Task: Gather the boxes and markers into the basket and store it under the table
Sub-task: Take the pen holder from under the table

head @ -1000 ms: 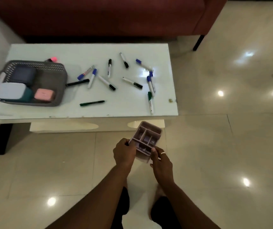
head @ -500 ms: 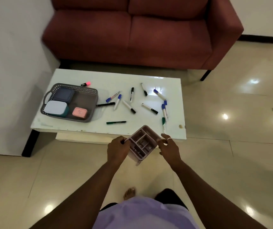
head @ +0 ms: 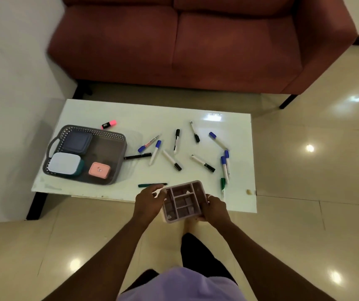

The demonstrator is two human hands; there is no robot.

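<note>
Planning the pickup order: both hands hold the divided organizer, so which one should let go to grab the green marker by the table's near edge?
Left, probably. The left hand sits just below the green marker, while the right hand cradles the organizer from farther away.

A dark red fabric sofa (head: 196, 44) stands against the plain white wall (head: 11, 61). Before it stands a low white glossy table (head: 130, 111). The glossy beige tiled floor (head: 315, 192) reflects round lights.
</note>
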